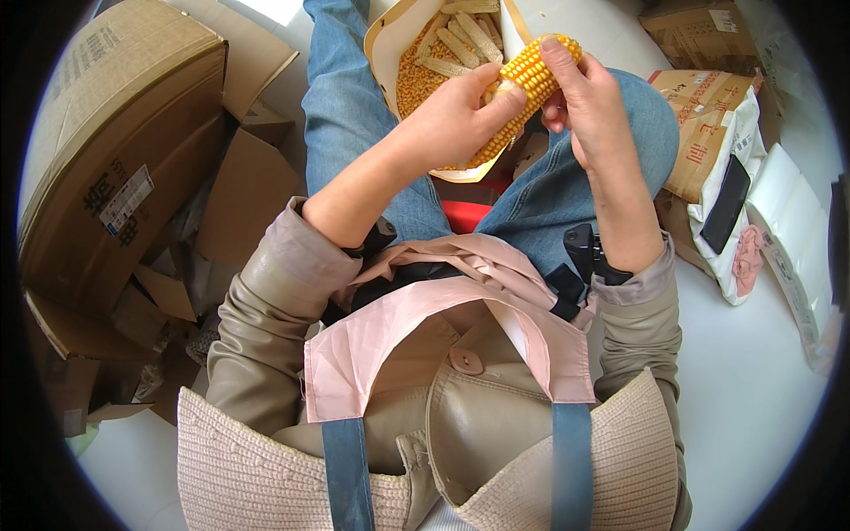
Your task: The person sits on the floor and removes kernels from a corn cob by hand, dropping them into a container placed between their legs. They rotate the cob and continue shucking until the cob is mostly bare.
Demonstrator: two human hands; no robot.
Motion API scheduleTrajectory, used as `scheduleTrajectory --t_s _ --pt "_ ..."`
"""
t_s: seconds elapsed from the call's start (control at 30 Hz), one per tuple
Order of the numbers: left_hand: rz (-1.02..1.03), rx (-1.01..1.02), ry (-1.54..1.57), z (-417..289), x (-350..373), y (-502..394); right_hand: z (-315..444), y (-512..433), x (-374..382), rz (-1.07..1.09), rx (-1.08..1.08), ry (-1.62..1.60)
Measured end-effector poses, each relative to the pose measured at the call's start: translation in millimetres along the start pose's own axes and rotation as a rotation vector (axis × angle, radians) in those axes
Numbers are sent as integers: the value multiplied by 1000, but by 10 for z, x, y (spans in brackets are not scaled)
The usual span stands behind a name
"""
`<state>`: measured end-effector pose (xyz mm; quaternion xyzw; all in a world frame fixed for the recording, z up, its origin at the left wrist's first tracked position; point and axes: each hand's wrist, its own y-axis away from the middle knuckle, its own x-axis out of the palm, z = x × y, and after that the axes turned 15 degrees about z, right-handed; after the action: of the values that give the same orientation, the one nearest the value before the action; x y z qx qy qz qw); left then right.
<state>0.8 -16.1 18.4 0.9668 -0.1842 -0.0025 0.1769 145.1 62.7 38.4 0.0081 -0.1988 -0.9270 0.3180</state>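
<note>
An ear of yellow corn [531,74] is held at a slant in both hands, above the near side of an open paper bag or box. My left hand [455,116] grips its lower middle, with the thumb pressed on a pale patch where kernels look stripped. Around the upper end is my right hand [588,93], its thumb lying on the kernels near the tip. Inside the white-walled container [388,40], between my legs, loose corn kernels [418,86] cover the bottom. Several stripped corncobs [458,46] lie on them. My hands hide part of the container's near side.
Large cardboard cartons [133,133] crowd the left, one with open flaps [249,192]. On the right lie a printed brown package [697,126], a black phone-like slab [726,204], a pink cloth item [748,255] and a white plastic pack [790,206]. Something red [465,216] shows between my legs.
</note>
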Motion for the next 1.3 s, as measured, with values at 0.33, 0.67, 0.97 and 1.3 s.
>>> scheduleTrajectory --t_s 0.33,0.67,0.97,1.3 --pt "18 -46 105 43 -53 -23 -23 19 -5 45 -46 66" --pt "15 43 149 7 -30 17 23 78 -38 101 -90 30" --pt "-11 44 85 21 -61 12 29 115 -50 146 -115 -41" --pt "-71 42 186 -19 -61 22 50 114 -42 146 -201 -41"
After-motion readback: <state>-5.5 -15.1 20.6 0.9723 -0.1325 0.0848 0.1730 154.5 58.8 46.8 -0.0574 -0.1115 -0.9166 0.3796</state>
